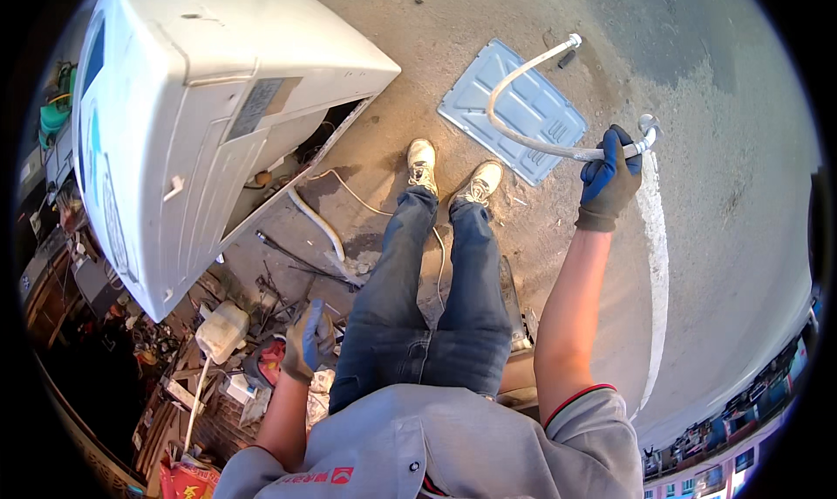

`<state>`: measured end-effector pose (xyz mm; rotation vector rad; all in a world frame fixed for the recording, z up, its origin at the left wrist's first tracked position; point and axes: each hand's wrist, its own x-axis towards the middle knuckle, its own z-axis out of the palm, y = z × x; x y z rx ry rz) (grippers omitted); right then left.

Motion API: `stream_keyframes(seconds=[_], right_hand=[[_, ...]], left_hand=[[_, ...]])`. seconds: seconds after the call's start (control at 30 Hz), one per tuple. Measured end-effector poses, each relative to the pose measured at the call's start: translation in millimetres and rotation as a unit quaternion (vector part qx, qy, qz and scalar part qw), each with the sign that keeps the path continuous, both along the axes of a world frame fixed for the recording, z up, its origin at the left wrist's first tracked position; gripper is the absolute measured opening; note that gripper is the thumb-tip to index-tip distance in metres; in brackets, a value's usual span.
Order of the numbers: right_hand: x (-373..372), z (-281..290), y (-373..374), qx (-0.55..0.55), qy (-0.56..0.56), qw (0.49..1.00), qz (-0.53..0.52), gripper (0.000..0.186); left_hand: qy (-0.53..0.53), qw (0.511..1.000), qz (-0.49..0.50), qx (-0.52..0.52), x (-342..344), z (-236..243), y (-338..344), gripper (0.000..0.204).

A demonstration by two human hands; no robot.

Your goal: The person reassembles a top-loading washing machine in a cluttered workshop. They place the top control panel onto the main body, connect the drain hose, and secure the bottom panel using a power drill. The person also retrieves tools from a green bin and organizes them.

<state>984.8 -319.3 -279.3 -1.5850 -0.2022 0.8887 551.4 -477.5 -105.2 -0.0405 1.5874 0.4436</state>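
Right hand (609, 181), in a blue-and-grey glove, was clenched around a hose (523, 137) near one end; left hand (307, 340), in a grey glove, hung loosely curled at the hip, holding nothing visible. The hose arched away from the fist over a panel (514, 107) lying flat on the ground, its far fitting just past the panel's upper edge; a short end with a fitting stuck out beyond the fist. Bare concrete (715, 237) lay open to the right, crossed by a white painted line; to the left a tilted washer (209, 107) and a clutter of tools and scrap crowded the legs. The washer's open back was shadowed, its interior hard to make out; the shoes (449, 172) stood just beside the panel. Hose: pale, braided, flexible; panel: ribbed light-blue sheet metal; washer: white, smooth casing.
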Motion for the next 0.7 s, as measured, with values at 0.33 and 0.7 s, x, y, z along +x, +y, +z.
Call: stream_keyframes(seconds=[0.33,0.7], right_hand=[[-186.5,334.7,-29.0,0.010,0.010,0.897,0.442,0.029],[-415.9,356.6,-18.8,-0.010,-0.022,0.680,0.733,0.032]], left_hand=[[-0.154,0.951,0.177,0.202,35.3,120.7,24.3,0.045],[0.102,0.845,-0.003,0.524,-94.7,88.5,10.1,0.058]])
